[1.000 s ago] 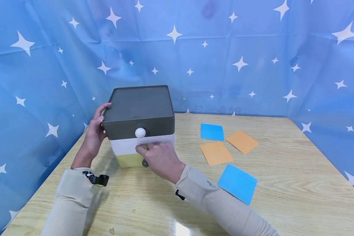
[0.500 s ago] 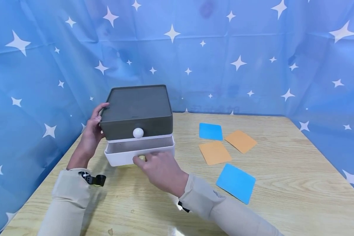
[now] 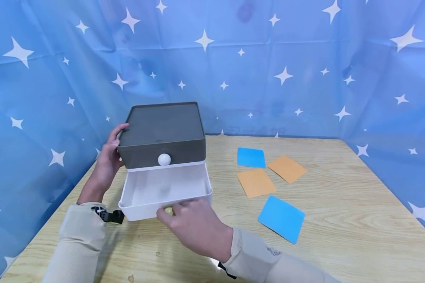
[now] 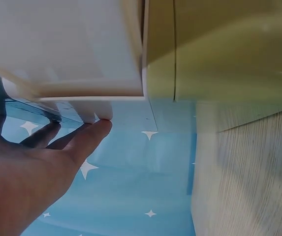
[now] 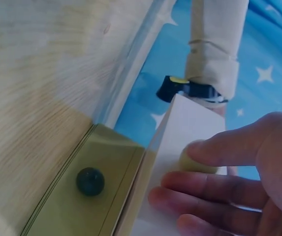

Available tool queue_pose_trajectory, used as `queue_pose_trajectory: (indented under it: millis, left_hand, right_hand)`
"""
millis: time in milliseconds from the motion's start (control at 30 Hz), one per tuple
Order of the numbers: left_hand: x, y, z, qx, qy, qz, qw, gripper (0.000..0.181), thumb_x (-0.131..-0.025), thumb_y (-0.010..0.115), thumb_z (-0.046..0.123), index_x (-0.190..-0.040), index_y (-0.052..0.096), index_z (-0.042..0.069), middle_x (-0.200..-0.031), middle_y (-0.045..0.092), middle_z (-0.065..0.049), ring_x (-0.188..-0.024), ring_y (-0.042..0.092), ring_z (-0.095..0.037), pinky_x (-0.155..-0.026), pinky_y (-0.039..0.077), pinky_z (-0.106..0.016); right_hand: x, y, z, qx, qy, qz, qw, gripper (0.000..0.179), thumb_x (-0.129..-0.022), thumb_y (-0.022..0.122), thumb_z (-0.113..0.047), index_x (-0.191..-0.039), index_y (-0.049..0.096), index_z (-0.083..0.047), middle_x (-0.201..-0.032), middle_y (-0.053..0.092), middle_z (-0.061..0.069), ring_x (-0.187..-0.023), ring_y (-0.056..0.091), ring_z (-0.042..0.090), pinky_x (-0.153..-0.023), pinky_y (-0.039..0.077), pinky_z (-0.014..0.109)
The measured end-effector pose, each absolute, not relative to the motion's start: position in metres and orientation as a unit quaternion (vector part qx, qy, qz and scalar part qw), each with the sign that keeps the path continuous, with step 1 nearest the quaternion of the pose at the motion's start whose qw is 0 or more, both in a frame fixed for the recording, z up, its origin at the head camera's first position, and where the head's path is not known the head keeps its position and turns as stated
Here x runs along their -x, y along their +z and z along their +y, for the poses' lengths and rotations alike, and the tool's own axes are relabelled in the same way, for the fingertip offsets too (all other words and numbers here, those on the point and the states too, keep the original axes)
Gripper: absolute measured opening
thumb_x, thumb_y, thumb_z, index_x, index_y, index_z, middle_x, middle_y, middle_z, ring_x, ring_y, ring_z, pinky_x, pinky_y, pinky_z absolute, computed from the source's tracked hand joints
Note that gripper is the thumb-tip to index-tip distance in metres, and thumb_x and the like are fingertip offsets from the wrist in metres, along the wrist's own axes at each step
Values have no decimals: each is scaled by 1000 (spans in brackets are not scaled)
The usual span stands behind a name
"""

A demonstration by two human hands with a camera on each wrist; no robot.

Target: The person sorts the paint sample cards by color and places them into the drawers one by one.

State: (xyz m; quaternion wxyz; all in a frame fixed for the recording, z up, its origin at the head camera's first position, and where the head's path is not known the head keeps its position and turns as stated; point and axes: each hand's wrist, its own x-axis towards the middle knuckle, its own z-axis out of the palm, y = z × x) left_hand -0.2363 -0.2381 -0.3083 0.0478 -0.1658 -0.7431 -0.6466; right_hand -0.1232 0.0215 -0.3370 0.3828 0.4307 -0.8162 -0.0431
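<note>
On the left of the table stands a stacked drawer box (image 3: 163,124) with a dark grey top tier. Its white middle drawer (image 3: 138,212) is pulled well out, and the inside looks bare. My right hand (image 3: 200,228) pinches the drawer's yellowish round knob (image 5: 196,164) between thumb and fingers. My left hand (image 3: 106,163) rests against the box's left side, its fingertips touching the wall in the left wrist view. Below the white drawer, the yellow-green bottom drawer (image 5: 89,206) with a dark knob (image 5: 90,181) is shut; the head view hides it.
Right of the box lie two blue squares (image 3: 281,219) and two orange squares (image 3: 256,183), flat on the wooden table (image 3: 340,216). A white knob (image 3: 164,159) sits on the top tier. A blue star-patterned curtain (image 3: 241,70) closes off the back and sides.
The white drawer has slid out from closed toward me, with my right hand on its knob. My left hand has kept its place on the box side.
</note>
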Motion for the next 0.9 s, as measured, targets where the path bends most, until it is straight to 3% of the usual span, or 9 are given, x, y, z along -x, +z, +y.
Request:
queue_pose_trajectory:
  millis: [500,700,900]
  left_hand:
    - [237,-309,-238,164,-645,-744,52,57,-102,20,52,-157,21,40,-168,4,-5,-146,15,-43,-112,9,-78]
    - [237,-310,-238,162,-645,-745,51,57,-101,19,52,-157,20,40,-168,5,-5,-145,16,-42,-112,10,-78]
    - [236,-310,-237,165,-644,-745,53,56,-101,19,51,-157,20,40,-168,5,-5,-145,16,-43,-112,10,-78]
  right_hand:
    - [115,-340,23,-436,-30,-814,384,20,-84,65,-9,-97,67,-24,-60,59,-12,-55,54,3,-54,38,23]
    - [115,-340,23,-435,-25,-823,363,18,-88,66,-13,-101,67,-25,-66,66,-11,-60,59,3,-56,42,23]
    - [112,-337,32,-445,-18,-825,347,31,-86,63,-8,-111,64,-27,-74,64,-12,-63,52,3,-57,42,21]
